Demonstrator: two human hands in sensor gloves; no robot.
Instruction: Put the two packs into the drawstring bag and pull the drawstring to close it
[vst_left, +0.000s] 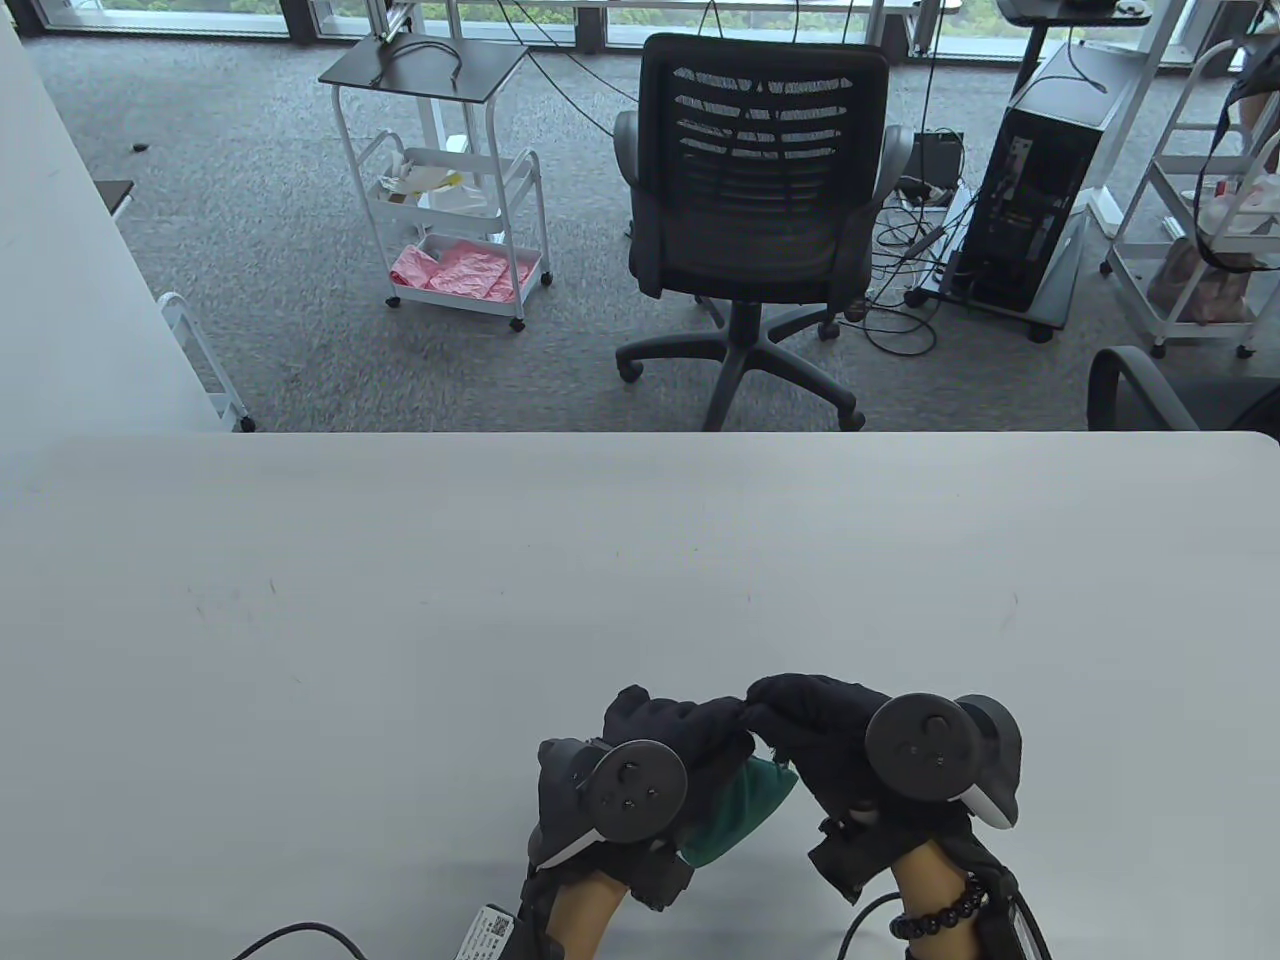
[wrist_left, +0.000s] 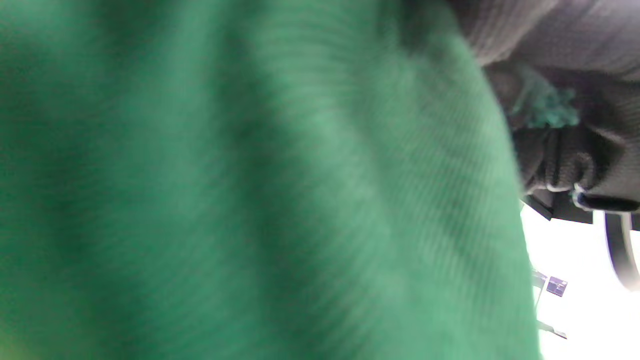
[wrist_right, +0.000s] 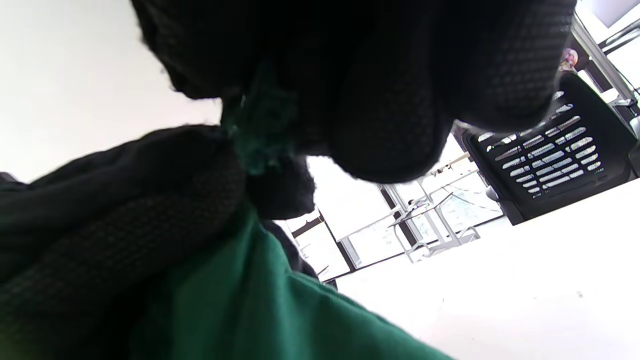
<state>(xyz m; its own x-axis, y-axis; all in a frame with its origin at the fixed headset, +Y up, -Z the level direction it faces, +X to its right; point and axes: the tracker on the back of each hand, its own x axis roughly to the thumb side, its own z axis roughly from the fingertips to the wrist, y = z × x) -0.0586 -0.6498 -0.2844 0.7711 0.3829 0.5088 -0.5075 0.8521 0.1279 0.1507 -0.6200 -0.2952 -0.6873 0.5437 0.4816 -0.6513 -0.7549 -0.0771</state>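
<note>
The green drawstring bag (vst_left: 748, 808) hangs between my two hands just above the near edge of the table (vst_left: 450, 600). My left hand (vst_left: 672, 728) grips the bag's upper part from the left, with its fingers curled round the cloth. My right hand (vst_left: 800, 712) pinches the gathered mouth of the bag at the top, fingertip to fingertip with the left. The bag's cloth (wrist_left: 250, 200) fills the left wrist view, and its bunched mouth (wrist_left: 547, 107) shows between dark gloved fingers. In the right wrist view the puckered mouth (wrist_right: 260, 140) sits between my fingers (wrist_right: 400, 75) above the bag (wrist_right: 280, 310). No pack is in view.
A black cable (vst_left: 300, 935) lies by the table's near edge at the left. Beyond the far edge stand a black office chair (vst_left: 760, 190), a white cart (vst_left: 450, 220) and a computer tower (vst_left: 1040, 200).
</note>
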